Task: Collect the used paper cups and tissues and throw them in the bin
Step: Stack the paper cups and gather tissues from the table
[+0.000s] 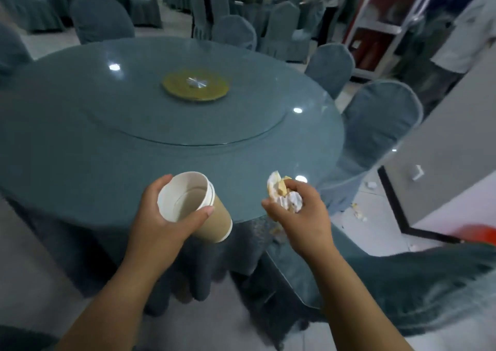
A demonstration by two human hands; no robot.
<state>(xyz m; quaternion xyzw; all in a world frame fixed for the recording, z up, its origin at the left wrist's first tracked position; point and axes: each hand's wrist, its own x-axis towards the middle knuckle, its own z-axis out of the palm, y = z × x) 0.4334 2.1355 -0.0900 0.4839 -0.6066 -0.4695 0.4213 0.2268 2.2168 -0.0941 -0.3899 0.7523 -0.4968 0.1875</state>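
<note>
My left hand grips a stack of brown paper cups with white insides, tilted so the mouth faces me, just over the near edge of the round table. To its right, my right hand holds a wad of crumpled white and yellowish tissues, also at the table's near edge. A red-orange object, possibly a bin, shows at the right edge, mostly hidden behind a chair back.
The table has a glass turntable with a gold centre disc. Covered chairs ring the table. Scraps of litter lie on the floor to the right, next to a grey wall. People stand at the back.
</note>
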